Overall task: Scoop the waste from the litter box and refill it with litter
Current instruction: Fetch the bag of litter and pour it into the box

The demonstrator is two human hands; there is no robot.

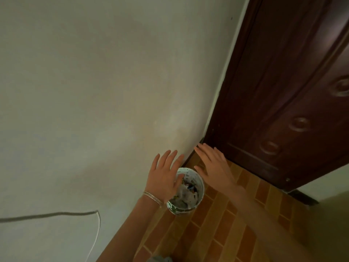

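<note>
A white round bucket [198, 197] full of mixed rubbish stands on the floor in the corner between the wall and the door. My left hand [164, 174] hovers over its left rim, fingers spread, holding nothing; thin bangles circle that wrist. Just beyond the bucket's right rim my right hand [213, 165] is flat and open, empty too. No litter box, scoop or litter bag is in view.
A pale plaster wall [94, 91] fills the left. A dark red-brown door [283, 91] stands shut at the right. The floor [217, 233] is orange brick-pattern tile. A thin cable [56, 214] runs along the wall at lower left.
</note>
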